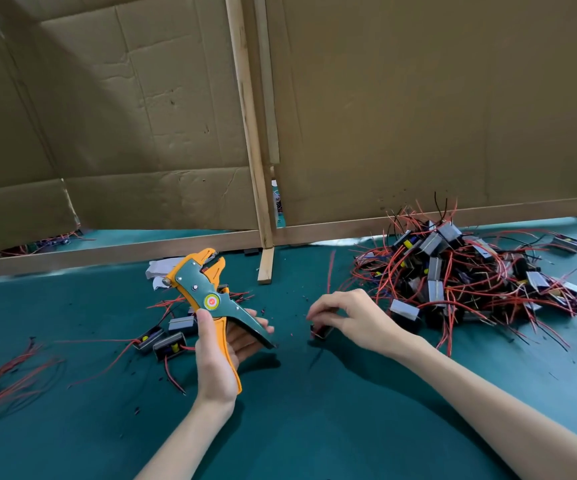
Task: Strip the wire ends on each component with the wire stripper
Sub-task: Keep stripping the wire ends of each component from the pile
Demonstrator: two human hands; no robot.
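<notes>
The left hand (216,355) grips the wire stripper (207,292); the right hand (352,317) pinches a component (320,332) under its fingers, best lifted wire-first toward the jaws.

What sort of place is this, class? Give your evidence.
Probably an electronics assembly bench: a pile of wired components, a wire stripper in the left hand, one component pinched by the right hand, cardboard screens behind.

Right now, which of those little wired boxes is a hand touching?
The lone component the right hand pinches, on the mat between wire stripper and big pile; all others lie untouched.
</notes>
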